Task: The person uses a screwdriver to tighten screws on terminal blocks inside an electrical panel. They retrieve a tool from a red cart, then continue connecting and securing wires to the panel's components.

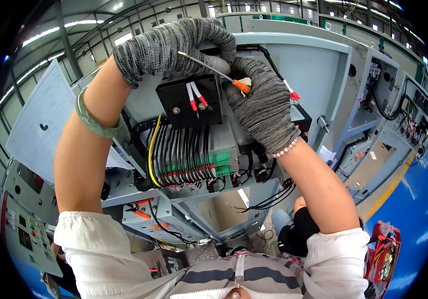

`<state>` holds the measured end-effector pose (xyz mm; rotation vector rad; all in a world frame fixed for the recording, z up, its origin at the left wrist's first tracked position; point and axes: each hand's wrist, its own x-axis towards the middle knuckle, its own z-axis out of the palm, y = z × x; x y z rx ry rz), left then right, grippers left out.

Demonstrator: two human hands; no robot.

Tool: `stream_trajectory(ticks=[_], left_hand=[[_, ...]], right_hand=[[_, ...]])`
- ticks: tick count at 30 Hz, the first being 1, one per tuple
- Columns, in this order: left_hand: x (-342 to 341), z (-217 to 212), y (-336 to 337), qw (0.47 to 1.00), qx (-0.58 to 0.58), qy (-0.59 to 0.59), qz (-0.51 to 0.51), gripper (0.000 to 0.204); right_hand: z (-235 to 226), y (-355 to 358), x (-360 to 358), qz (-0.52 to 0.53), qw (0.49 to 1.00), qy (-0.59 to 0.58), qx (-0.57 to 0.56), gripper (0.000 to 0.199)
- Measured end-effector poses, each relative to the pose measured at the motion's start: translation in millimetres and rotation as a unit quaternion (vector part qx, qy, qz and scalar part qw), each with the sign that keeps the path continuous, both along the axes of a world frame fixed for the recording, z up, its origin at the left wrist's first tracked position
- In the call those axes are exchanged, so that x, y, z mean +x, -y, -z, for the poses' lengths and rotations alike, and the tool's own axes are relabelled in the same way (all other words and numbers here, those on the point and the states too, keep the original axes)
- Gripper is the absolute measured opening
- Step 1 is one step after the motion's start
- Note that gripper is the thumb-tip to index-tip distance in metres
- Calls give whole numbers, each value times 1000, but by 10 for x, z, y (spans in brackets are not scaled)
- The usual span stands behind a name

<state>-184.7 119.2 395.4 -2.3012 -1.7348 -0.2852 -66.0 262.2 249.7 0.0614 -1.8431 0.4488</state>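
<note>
Grey knitted gloves (160,45) cover both hands, raised before an open metal cabinet (308,60) of pale grey. Between the hands, high in the view and a little right of its centre line, is a screwdriver (217,72). Its long axis runs on a slant: the orange handle (241,86) sits lower right, and the thin metal shaft (206,67) rises to the upper left, ending in a bare tip pointing away from the right hand (259,99). The right hand's fingers are closed around the handle.

The shaft crosses in front of the left hand (179,47), whose fingers are bent over toward the right hand; whether they grip anything cannot be told. A green bangle (88,119) circles the left wrist, and a string of pearls (286,148) the right.

Just below the hands is a black block (166,117) with bolts on its face; two white-sleeved leads (191,94) with red ends hang in front of it. Further down, black wires (184,149) in a close row, with one yellow wire (152,149) at their left, curve toward green terminal strips (220,159). Lower left lie orange-handled pliers (141,214).
</note>
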Motion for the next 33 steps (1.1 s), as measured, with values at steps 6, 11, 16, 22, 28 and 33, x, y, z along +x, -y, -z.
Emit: stream_trajectory(ticks=[6,11,16,22,28,33], left_hand=[[78,-72,78,998,-17,64,-6,34],[147,-91,93,994,-31,46,-99,29],[137,-54,55,998,14,23,-48,31],[102,-141,149,993,-89,75,-36,13],[354,257,884,982,163,77,-51,23],[1127,1404,1878,938,273,129,-169,31]], right_hand=[[-28,5,-20,-33,998,-29,44,27],[-36,10,-21,-39,996,-51,62,23],[-50,43,228,-63,997,-41,20,19],[319,116,720,-205,968,34,-137,18],[640,94,1085,-225,961,86,-136,18],[1089,259,1242,-275,953,123,37,42]])
